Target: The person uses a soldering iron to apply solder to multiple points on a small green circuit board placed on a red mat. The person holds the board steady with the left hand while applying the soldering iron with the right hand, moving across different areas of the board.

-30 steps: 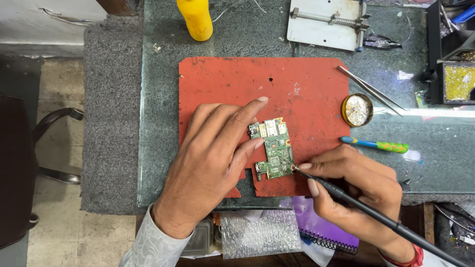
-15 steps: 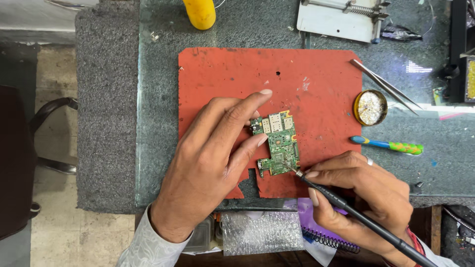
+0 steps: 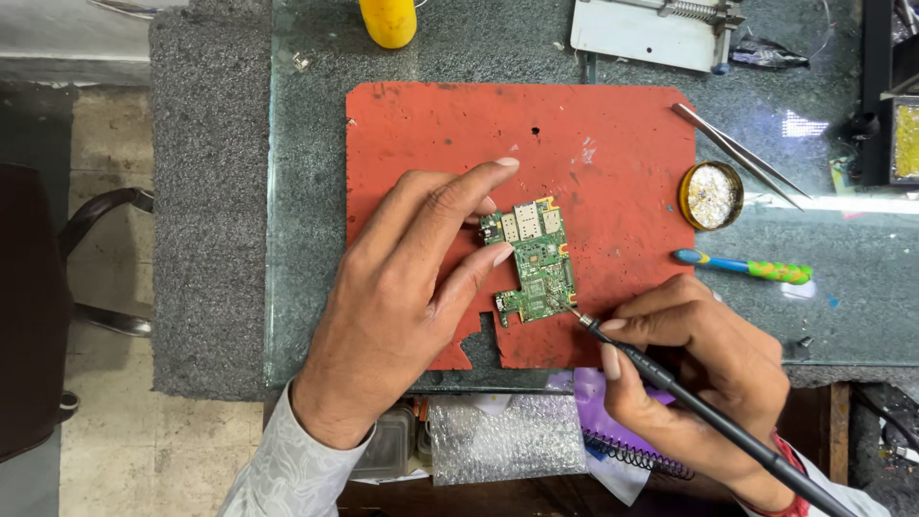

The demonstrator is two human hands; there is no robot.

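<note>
In the head view, a green circuit board (image 3: 532, 258) lies on a red work mat (image 3: 593, 134) that covers the middle of a glass-topped bench (image 3: 306, 191). The left hand (image 3: 402, 287) rests on the mat to the left of the board, fingers spread and mostly straight; its fingertips touch the board's left edge and far corner, pinning it flat rather than gripping it. The right hand (image 3: 699, 373) sits at the near right corner of the mat, curled closed around a black soldering iron (image 3: 689, 397) in a pen hold, thumb and forefinger pinched near the front of the handle. The iron's thin metal tip meets the near right edge of the board. The handle runs off toward the near right corner of the frame. To the right of the mat, on the glass, stands a small round tin of brass wool (image 3: 711, 194), with metal tweezers (image 3: 737, 153) lying slantwise just beyond it and a blue and green toothbrush (image 3: 742, 266) lying nearer. At the far edge stand a yellow bottle (image 3: 388, 21) and a grey metal board holder (image 3: 651, 33). Near the bench's front edge, between the wrists, lie a piece of bubble wrap (image 3: 503, 436) and a purple spiral notebook (image 3: 613, 431).
</note>
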